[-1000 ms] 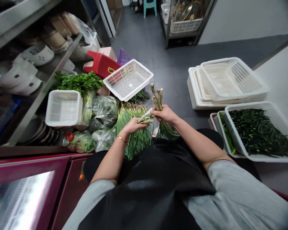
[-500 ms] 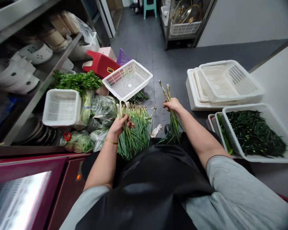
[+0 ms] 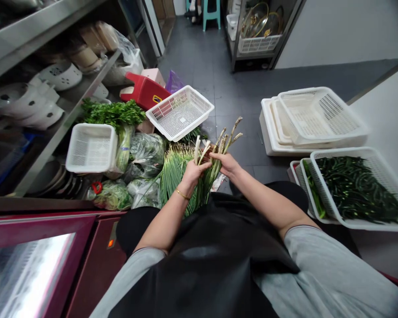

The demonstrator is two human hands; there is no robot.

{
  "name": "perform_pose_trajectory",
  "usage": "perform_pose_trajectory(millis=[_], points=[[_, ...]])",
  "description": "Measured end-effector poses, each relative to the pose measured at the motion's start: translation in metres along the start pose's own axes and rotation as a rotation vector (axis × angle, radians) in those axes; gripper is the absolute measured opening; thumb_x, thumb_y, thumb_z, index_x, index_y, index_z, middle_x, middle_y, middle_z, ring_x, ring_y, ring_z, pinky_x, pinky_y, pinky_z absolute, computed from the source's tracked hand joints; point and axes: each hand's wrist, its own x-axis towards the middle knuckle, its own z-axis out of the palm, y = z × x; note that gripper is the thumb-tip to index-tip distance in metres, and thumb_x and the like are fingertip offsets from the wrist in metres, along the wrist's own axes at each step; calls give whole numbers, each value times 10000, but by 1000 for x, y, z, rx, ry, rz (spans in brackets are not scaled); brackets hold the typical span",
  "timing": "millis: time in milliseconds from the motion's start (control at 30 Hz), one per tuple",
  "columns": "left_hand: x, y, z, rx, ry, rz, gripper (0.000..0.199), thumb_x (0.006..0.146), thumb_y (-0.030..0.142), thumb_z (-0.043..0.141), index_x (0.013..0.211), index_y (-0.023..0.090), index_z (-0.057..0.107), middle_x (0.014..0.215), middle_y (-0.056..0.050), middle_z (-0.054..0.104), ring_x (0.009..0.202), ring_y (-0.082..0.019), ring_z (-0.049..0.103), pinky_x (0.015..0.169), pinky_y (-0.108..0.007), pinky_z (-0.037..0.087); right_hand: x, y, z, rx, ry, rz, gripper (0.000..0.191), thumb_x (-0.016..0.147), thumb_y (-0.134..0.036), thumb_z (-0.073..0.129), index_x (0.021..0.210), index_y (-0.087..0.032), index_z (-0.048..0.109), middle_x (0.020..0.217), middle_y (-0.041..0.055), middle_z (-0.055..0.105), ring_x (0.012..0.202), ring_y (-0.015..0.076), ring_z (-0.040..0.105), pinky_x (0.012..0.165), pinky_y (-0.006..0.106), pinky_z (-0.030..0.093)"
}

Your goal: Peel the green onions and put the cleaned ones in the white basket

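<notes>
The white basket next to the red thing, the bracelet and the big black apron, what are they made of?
White basket: probably hard plastic, slightly shiny, with neat rows of holes.
Bracelet: likely metal, thin and gold-coloured; real gold or not, I can't tell.
Black apron: smooth with a soft sheen, maybe coated cloth or soft plastic.

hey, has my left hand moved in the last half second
Yes, to the right: judged against the tilted white basket ahead, your left hand has gone from left of its middle to right of it, nearing your right hand.
</notes>
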Motion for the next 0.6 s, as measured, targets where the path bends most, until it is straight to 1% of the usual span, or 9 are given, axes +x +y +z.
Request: perform_pose_trajectory(millis=[67,133,200,300,367,400,500,567,600], points=[[-2,0,-7,23,4,-16,403,520,342,850,793,117,659,514,55,508,378,-38,340,377,-222,210,-4,-3,-7,-75,-15,70,336,542,-134,776,852,-176,652,815,44,739,800,221,705,740,351,584],[-4,0,-11,32,13,-6,416,529,360,846,816,108,681,493,60,492,374,-37,319,387,-225,204,-6,-4,-10,-143,37,90,308,510,-103,760,800,-160,672,787,48,739,759,211,703,743,344,580],[-5,-3,-11,35,27,37,437,551,385,832,862,108,697,514,49,519,392,-42,338,408,-224,233,-5,-3,-7,-194,121,39,273,517,-115,743,782,-152,689,753,38,734,724,194,695,744,331,573],[-4,-7,-7,58,56,175,430,550,361,833,888,130,700,654,9,618,517,-71,476,496,-216,348,0,1,4,-353,225,-111,207,554,-169,733,757,-147,697,739,23,724,728,185,682,741,310,558],[-2,-7,-10,81,87,244,397,523,318,845,838,130,696,690,0,638,576,-79,509,540,-211,383,2,0,10,-500,226,-189,154,583,-205,735,717,-146,687,735,21,714,752,185,675,744,297,549],[-1,-6,-14,75,101,242,386,521,312,843,824,125,695,686,-3,643,560,-74,495,527,-208,374,2,-3,11,-537,205,-196,150,600,-227,741,711,-146,680,733,24,709,755,184,673,743,296,549],[1,2,-32,-6,72,83,424,567,358,811,888,102,705,693,-39,679,455,-47,410,429,-204,274,-3,-20,5,-457,173,-139,240,647,-297,767,805,-148,666,737,44,699,698,168,666,698,304,563],[0,9,-42,-61,25,-33,473,571,389,806,922,87,706,692,-65,690,420,-36,377,400,-199,219,-8,-32,-1,-423,252,-144,287,688,-340,760,881,-154,655,678,29,666,568,128,611,579,273,543],[-1,11,-45,-71,-2,-69,484,556,392,815,913,84,706,677,-69,687,413,-32,369,394,-196,207,-10,-37,-4,-459,297,-165,294,707,-362,750,893,-155,655,630,10,634,497,105,558,504,249,505]])
